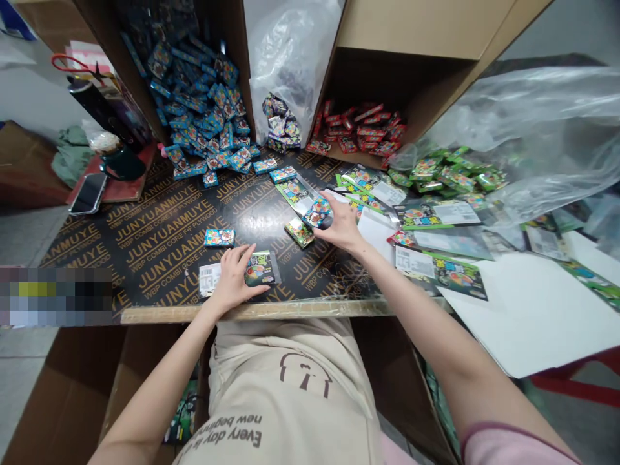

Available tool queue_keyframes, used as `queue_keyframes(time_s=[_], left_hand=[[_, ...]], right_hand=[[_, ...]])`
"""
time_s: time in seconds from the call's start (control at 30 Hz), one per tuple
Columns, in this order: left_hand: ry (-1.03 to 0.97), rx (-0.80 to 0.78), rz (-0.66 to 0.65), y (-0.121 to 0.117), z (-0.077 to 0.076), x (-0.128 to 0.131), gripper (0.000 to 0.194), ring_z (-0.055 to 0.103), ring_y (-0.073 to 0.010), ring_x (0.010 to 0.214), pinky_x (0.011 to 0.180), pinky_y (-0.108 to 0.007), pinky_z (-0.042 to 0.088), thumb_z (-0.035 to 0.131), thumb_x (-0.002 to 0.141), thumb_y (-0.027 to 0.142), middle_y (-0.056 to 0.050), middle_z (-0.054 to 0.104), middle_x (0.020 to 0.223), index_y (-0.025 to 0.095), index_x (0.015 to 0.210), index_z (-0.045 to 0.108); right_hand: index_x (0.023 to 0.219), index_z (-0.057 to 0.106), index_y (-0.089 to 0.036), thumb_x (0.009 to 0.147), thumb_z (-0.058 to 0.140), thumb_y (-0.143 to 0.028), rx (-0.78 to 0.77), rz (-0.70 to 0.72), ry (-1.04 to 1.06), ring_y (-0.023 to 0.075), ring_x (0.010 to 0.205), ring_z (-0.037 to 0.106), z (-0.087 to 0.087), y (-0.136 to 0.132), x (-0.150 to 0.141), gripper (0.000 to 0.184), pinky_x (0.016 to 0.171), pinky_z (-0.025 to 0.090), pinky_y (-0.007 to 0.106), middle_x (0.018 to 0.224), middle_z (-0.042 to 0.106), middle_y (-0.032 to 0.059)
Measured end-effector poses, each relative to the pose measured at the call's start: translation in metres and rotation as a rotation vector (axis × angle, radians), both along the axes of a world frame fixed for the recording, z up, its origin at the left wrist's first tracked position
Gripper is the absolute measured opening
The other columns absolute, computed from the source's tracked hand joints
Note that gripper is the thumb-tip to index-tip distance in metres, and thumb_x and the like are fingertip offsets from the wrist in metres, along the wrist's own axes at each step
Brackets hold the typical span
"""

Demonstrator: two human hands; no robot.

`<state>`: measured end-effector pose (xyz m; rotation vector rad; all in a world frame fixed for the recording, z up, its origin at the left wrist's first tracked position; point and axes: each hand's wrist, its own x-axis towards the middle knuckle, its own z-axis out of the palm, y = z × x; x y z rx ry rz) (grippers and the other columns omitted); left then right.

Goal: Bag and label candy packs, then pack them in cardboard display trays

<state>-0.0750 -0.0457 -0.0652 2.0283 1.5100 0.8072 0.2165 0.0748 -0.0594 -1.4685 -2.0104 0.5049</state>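
My left hand (233,278) lies with its fingers spread on a printed plastic pouch (261,268) near the table's front edge. A small blue box (219,237) rests just beyond those fingertips. Thumb and fingers of my right hand (341,225) are closed around another small blue box (318,211). Beside it on the table is a green-and-red small box (299,232). Partly under the right hand's box, a green-edged printed pouch (294,194) slants away, with a blue box (283,174) at its far end.
Behind are piles of blue boxes (208,116), purple-and-white packets (281,124), red boxes (363,126) and green boxes (453,171). Printed pouches (438,214) and white sheets (537,316) cover the right side. A phone (88,193) and dark jar (121,161) stand left.
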Motion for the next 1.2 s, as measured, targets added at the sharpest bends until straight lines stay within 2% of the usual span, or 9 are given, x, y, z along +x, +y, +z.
queue_keyframes(time_s=[0.07,0.13,0.2,0.27,0.33,0.43,0.63,0.97,1.2], left_hand=[[-0.329,-0.137,0.122,0.0,0.017,0.013,0.075,0.047,-0.0316,0.125,0.108,-0.048,0.032,0.079,0.062,0.052,-0.013,0.055,0.132,0.022,0.128,0.057],[-0.743,-0.456,0.149,0.001,0.034,0.028,0.061,0.057,-0.0293,0.114,0.097,-0.045,0.044,0.07,0.069,0.059,-0.013,0.064,0.119,0.019,0.116,0.065],[-1.053,-0.811,0.083,0.004,0.045,0.041,0.055,0.066,-0.0251,0.09,0.082,-0.039,0.052,0.07,0.069,0.061,-0.013,0.071,0.097,0.015,0.099,0.07],[-1.159,-0.97,0.059,0.005,0.051,0.049,0.048,0.066,-0.0186,0.071,0.069,-0.031,0.053,0.081,0.059,0.051,-0.01,0.072,0.081,0.013,0.085,0.071],[-1.139,-0.907,0.14,0.006,0.05,0.052,0.039,0.062,-0.0126,0.061,0.06,-0.024,0.049,0.087,0.051,0.038,-0.005,0.07,0.072,0.013,0.075,0.07],[-1.022,-0.76,0.223,0.005,0.046,0.051,0.033,0.054,-0.0078,0.05,0.05,-0.019,0.042,0.088,0.049,0.033,0.0,0.064,0.059,0.013,0.062,0.065],[-0.931,-0.743,0.211,0.002,0.038,0.052,0.034,0.049,-0.0072,0.044,0.045,-0.02,0.036,0.087,0.047,0.034,0.001,0.062,0.053,0.013,0.057,0.062],[-1.024,-0.817,0.209,-0.004,0.04,0.048,0.036,0.05,-0.0072,0.047,0.049,-0.02,0.041,0.084,0.055,0.043,0.0,0.06,0.055,0.013,0.06,0.065],[-1.084,-0.835,0.249,-0.006,0.035,0.049,0.036,0.051,-0.0069,0.049,0.051,-0.019,0.041,0.085,0.054,0.043,0.0,0.061,0.057,0.013,0.061,0.066]], right_hand=[[0.147,0.028,-0.028,0.062,0.077,-0.046,-0.047,0.168,0.314,0.0339,0.126,0.046,0.011,-0.021,-0.022,0.1,0.105,0.033,0.051,0.142,0.046,0.0105],[0.149,0.02,-0.034,0.061,0.078,-0.053,-0.165,0.362,0.58,0.0289,0.129,0.046,0.017,-0.046,-0.046,0.107,0.106,0.037,0.045,0.146,0.042,0.0067],[0.149,0.017,-0.036,0.06,0.08,-0.055,-0.271,0.481,0.718,0.0273,0.131,0.045,0.018,-0.069,-0.063,0.11,0.107,0.038,0.042,0.149,0.037,0.0065],[0.149,0.016,-0.036,0.064,0.08,-0.05,-0.316,0.528,0.724,0.0268,0.133,0.044,0.017,-0.085,-0.07,0.107,0.109,0.037,0.043,0.152,0.032,0.0073],[0.149,0.015,-0.035,0.067,0.08,-0.044,-0.276,0.526,0.642,0.0276,0.138,0.037,0.016,-0.092,-0.066,0.106,0.113,0.032,0.046,0.155,0.027,0.0073],[0.15,0.015,-0.033,0.065,0.081,-0.04,-0.135,0.486,0.449,0.0304,0.144,0.024,0.021,-0.093,-0.051,0.108,0.117,0.022,0.051,0.157,0.023,0.0075],[0.144,0.033,-0.03,0.067,0.073,-0.032,0.025,0.491,0.216,0.0313,0.126,0.046,0.03,-0.092,-0.047,0.086,0.109,0.031,0.052,0.134,0.052,0.009],[0.134,0.041,-0.027,0.06,0.074,-0.035,-0.048,0.43,0.334,0.0297,0.113,0.054,0.027,-0.096,-0.054,0.082,0.103,0.037,0.048,0.126,0.054,0.0089],[0.14,0.032,-0.028,0.062,0.078,-0.038,-0.082,0.442,0.467,0.0274,0.118,0.052,0.016,-0.096,-0.057,0.091,0.106,0.036,0.046,0.13,0.05,0.0096]])
